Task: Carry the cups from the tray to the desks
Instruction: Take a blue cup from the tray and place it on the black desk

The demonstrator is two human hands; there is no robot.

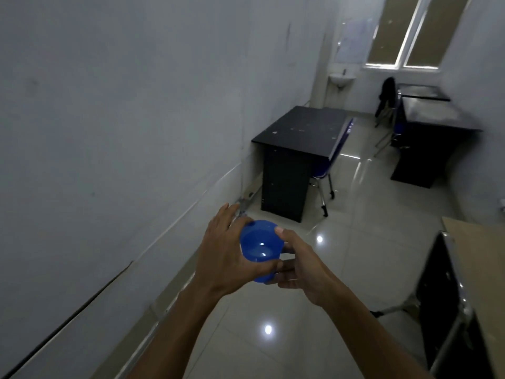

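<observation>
1. Blue cup [261, 250]: you hold it in front of you, in the air above the glossy tiled floor [341, 255], mouth tipped toward the camera.
2. Left hand [226, 253]: wrapped around the cup's left side, fingers curled over the rim and wall, gripping it.
3. Right hand [297, 265]: closed on the cup's right side, thumb at the rim, fingers underneath.
4. Black desk [300, 129]: stands ahead against the left wall [123, 119], well apart from the cup; a blue chair [332, 160] is tucked at its right side.
5. Second black desk [431, 124]: farther right, near the window [410, 31].
6. Wall sink [341, 77]: at the far end.
</observation>
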